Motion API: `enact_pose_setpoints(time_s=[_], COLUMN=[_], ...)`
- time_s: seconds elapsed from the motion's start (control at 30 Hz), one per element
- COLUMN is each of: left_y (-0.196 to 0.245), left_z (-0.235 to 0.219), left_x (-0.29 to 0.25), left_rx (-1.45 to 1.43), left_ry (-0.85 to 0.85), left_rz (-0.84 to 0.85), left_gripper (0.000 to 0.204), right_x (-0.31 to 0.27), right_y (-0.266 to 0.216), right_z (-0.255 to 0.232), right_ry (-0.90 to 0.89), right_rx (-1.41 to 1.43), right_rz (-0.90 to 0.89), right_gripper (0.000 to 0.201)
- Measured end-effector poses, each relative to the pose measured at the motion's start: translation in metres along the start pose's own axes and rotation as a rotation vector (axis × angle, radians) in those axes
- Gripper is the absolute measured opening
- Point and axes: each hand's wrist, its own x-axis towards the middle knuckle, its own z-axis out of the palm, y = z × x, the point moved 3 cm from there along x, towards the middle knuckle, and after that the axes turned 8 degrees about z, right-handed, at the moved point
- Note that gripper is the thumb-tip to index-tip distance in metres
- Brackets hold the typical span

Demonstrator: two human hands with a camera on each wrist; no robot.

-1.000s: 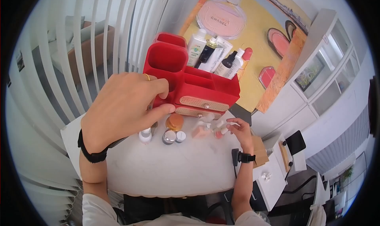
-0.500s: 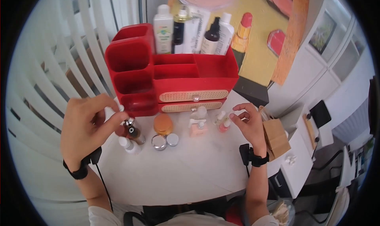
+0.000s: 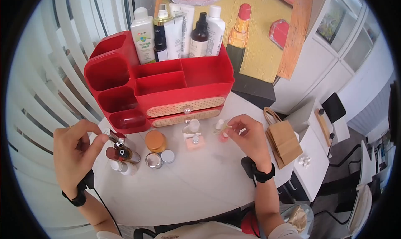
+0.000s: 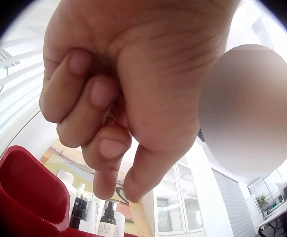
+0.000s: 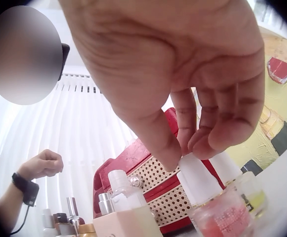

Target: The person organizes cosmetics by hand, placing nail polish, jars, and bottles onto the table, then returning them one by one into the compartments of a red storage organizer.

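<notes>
My right hand (image 3: 248, 140) pinches the white cap of a nail polish bottle (image 5: 222, 217) with pink polish. The bottle stands on the white table (image 3: 179, 189). Close beside it is a second white-capped bottle (image 5: 249, 192), clear with a yellowish tint. My left hand (image 3: 75, 151) hovers above the table's left side, fingers loosely curled, nothing visible in its grasp. Beneath it stand several bottles, among them a brown-capped one (image 3: 112, 153) and a white one (image 3: 122, 167). A pale pink perfume bottle (image 3: 194, 143) is left of the right hand.
A red organiser (image 3: 184, 90) with two drawers stands at the back; several tall bottles rise behind its compartments. An orange-lidded jar (image 3: 156, 141) and two small silver-lidded jars sit mid-table. Right of the right hand is a brown paper bag (image 3: 284, 143).
My left hand has drawn back from the organiser to above the bottles at left. My right hand, earlier open beside the nail polish, has closed its fingertips on the cap. The view has shifted.
</notes>
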Motion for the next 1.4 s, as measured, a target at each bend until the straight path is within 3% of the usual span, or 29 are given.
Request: enact_pose_setpoints(time_s=[0.27,0.47,0.63,0.83,0.93,1.2,1.4], left_y=[0.008,0.005,0.003,0.008,0.009,0.018,0.017], left_z=[-0.014,-0.029,-0.037,-0.032,-0.028,-0.036,-0.031], left_x=[-0.004,-0.01,-0.014,-0.015,-0.017,-0.018,-0.019], left_rx=[-0.117,-0.137,-0.128,-0.124,-0.177,-0.139,-0.159], left_ry=[0.003,0.026,0.028,-0.002,0.062,0.02,0.017], left_rz=[0.02,0.126,0.171,0.221,0.249,0.161,0.186], left_gripper=[0.017,0.02,0.023,0.023,0.021,0.024,0.019], right_x=[0.002,0.005,0.008,0.005,0.005,0.005,0.008], right_y=[0.008,0.013,0.023,0.016,0.015,0.018,0.022], right_z=[0.001,0.002,0.005,0.003,0.002,0.004,0.003], right_ry=[-0.017,0.012,-0.069,-0.053,-0.062,-0.081,-0.058], right_rx=[-0.043,-0.069,-0.02,-0.054,-0.029,-0.015,0.024], right_rz=[0.002,-0.045,0.045,-0.03,-0.043,-0.034,-0.02], right_gripper=[0.012,0.01,0.007,0.011,0.012,0.013,0.014])
